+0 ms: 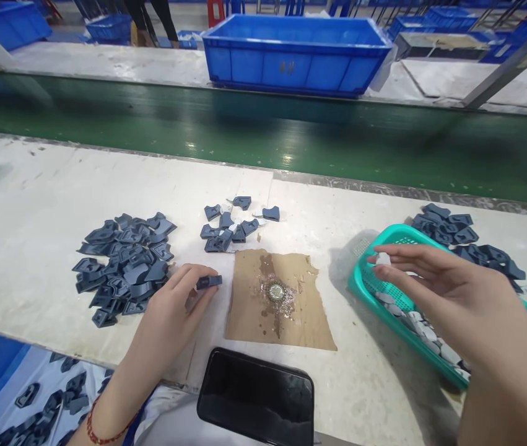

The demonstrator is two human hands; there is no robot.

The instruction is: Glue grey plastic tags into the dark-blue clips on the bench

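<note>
Between thumb and fingers, my left hand (174, 306) pinches a dark grey plastic part (209, 282) just left of the brown cardboard piece (244, 310). A heap of similar dark grey parts (128, 266) lies left of that hand. My right hand (444, 291) is above the green basket (360, 275), pinching a small white piece (383, 259). More white and light grey pieces (423, 331) lie inside the basket, partly hidden by the hand. On the wet cardboard sits a small round metal-looking cap (277, 292).
A phone (256, 396) lies at the table's near edge. Grey parts with white pieces (230, 229) lie behind the cardboard, more grey parts (446, 224) beyond the basket. A green conveyor belt (152, 124) crosses behind; a blue bin (295, 59) stands past it. Parts fill a lower-left container (0, 371).
</note>
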